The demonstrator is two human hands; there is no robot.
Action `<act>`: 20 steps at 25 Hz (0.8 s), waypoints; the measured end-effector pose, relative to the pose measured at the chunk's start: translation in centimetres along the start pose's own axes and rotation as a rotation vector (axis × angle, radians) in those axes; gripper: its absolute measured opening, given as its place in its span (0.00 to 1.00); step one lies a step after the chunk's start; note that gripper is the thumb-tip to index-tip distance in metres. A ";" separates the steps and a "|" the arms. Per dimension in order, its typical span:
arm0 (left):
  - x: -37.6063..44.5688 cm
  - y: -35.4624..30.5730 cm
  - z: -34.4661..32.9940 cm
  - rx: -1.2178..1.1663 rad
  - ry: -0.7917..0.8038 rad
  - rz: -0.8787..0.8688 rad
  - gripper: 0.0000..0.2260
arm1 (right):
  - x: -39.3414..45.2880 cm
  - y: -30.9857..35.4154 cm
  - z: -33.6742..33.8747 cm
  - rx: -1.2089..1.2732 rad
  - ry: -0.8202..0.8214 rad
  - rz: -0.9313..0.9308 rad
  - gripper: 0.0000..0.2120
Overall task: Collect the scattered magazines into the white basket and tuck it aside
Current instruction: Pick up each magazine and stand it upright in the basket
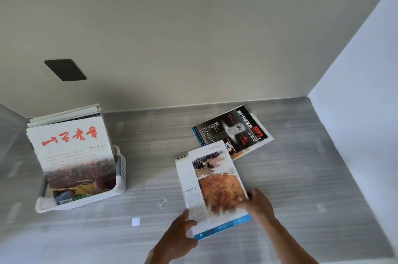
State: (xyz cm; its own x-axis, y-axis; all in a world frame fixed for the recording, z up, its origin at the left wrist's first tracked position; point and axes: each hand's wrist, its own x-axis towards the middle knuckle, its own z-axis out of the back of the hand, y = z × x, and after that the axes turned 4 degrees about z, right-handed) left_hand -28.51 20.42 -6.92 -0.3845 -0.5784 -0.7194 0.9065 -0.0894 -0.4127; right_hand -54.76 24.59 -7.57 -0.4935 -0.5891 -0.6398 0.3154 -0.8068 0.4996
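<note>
A white perforated basket [120,174] stands at the left on the grey table, holding several upright magazines; the front one [73,151] has red calligraphy on a white cover. A magazine with an orange field picture [212,179] lies at centre right. My left hand [181,235] grips its near left corner, thumb on top. My right hand [257,203] holds its right edge, fingers on the cover. Behind it lies a black-covered magazine [232,132], partly under the first one's far corner.
The grey table [301,177] meets a beige wall at the back and a white wall on the right. A small white square [136,221] and a clear round bit [162,202] lie between basket and hands. A dark plate [65,69] sits on the wall.
</note>
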 end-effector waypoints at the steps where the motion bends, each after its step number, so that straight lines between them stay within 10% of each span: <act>1: -0.4 0.1 0.1 -0.030 -0.014 0.004 0.27 | -0.8 0.2 -0.3 0.083 0.027 0.029 0.12; 7: -2.7 -3.7 6.1 -0.820 -0.216 -0.131 0.20 | -9.9 6.8 -5.5 0.095 -0.124 0.655 0.02; 11: -5.5 -3.7 11.2 -0.810 -0.594 -0.131 0.16 | -14.4 10.6 -6.9 0.111 0.235 0.964 0.12; 17: -11.4 3.6 15.5 -1.107 -0.344 -0.343 0.14 | -10.2 13.0 -5.5 0.435 0.395 0.414 0.34; 20: -13.4 7.6 16.5 -1.199 -0.327 -0.401 0.15 | -9.5 14.3 -7.1 0.529 0.559 0.422 0.29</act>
State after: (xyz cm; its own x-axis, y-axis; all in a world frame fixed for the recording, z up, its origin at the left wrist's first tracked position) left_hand -13.63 14.10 8.84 -0.3766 -0.8645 -0.3329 -0.0441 0.3757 -0.9257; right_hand -39.83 18.29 1.55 0.0926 -0.8813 -0.4633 -0.1040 -0.4714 0.8758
